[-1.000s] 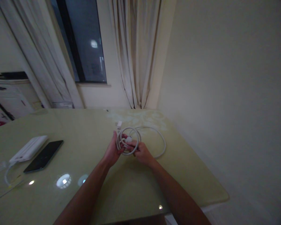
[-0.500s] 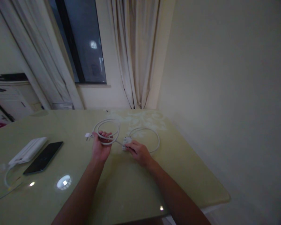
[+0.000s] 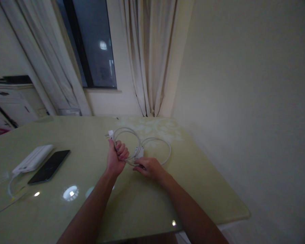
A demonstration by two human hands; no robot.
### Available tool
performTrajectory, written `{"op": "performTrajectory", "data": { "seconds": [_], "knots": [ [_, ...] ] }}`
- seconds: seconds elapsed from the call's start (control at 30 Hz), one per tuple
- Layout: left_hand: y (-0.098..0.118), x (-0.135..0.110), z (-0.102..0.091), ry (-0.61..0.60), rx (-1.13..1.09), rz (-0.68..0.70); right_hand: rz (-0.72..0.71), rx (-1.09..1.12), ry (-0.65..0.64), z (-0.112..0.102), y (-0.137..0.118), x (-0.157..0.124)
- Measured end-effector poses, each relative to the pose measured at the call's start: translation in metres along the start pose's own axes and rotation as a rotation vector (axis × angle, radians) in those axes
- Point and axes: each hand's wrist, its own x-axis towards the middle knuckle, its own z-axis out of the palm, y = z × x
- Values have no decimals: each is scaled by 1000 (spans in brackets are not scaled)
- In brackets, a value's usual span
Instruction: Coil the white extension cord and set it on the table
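A white cable [image 3: 156, 140] lies in loops on the pale green glass-topped table [image 3: 132, 200]. My left hand [image 3: 116, 157] is closed round a coil of it, and the cable's white plug end [image 3: 110, 134] sticks out just above my fist. My right hand [image 3: 147, 167] pinches the cable beside a small white block [image 3: 139, 151] on it, fingers pressed together. A second loop of the cable rests on the table to the right of both hands.
A black phone [image 3: 48, 166] and a white power bank [image 3: 32, 161] with a thin cable lie at the table's left. Curtains [image 3: 149, 57] and a dark window [image 3: 91, 44] stand behind the table. A wall runs along the right side.
My left hand swung the coil out to the left, then came back toward the right hand and closed into a fist round it. The plug end now points up behind the fist.
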Motion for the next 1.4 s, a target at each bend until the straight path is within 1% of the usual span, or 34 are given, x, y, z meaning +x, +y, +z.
{"op": "performTrajectory", "data": {
  "seconds": [0.07, 0.13, 0.23, 0.3, 0.37, 0.4, 0.5, 0.57, 0.63, 0.7, 0.8, 0.9, 0.97, 1.03, 1.1, 1.2, 1.27, 1.3, 1.33, 1.4],
  "knots": [
    [21, 3, -9, -16, -50, 19, 38, -85, -45, -7, 10, -3],
    [41, 6, -21, -37, -93, 51, 95, -134, -44, -18, 23, -7],
    [63, 10, -39, -78, -142, 64, 189, -147, 24, -36, 41, -13],
    [70, 11, -48, -101, -145, 28, 247, -111, 92, -44, 50, -14],
    [69, 13, -51, -126, -101, -77, 322, -46, 178, -48, 54, -14],
    [66, 13, -50, -143, -59, -161, 367, -14, 228, -48, 55, -14],
    [50, 11, -41, -205, 112, -452, 503, 31, 355, -46, 54, -11],
    [36, 6, -32, -244, 240, -598, 562, 19, 390, -46, 51, -10],
    [22, 0, -23, -272, 367, -679, 594, -9, 387, -47, 44, -8],
    [10, -6, -15, -281, 497, -715, 617, -43, 398, -46, 35, -6],
    [-3, -13, -7, -252, 663, -670, 626, -80, 478, -43, 21, -2],
    [-9, -16, 0, -222, 745, -591, 560, -124, 596, -39, 10, -1],
    [-10, -19, 5, -250, 774, -570, 512, -192, 650, -37, 5, -1],
    [-10, -22, 10, -314, 798, -557, 491, -273, 651, -35, 0, -2],
    [-10, -27, 15, -380, 850, -543, 483, -333, 610, -35, -5, -3],
    [-15, -32, 18, -398, 987, -491, 448, -327, 555, -36, -8, -4],
    [-19, -31, 16, -361, 1011, -441, 432, -267, 556, -37, -6, -5],
    [-20, -29, 13, -326, 974, -419, 426, -235, 565, -39, -3, -6],
    [-21, -25, 10, -278, 903, -401, 421, -210, 580, -41, 1, -6],
    [-16, -16, 3, -150, 674, -347, 413, -184, 602, -45, 10, -8]
  ]
}}
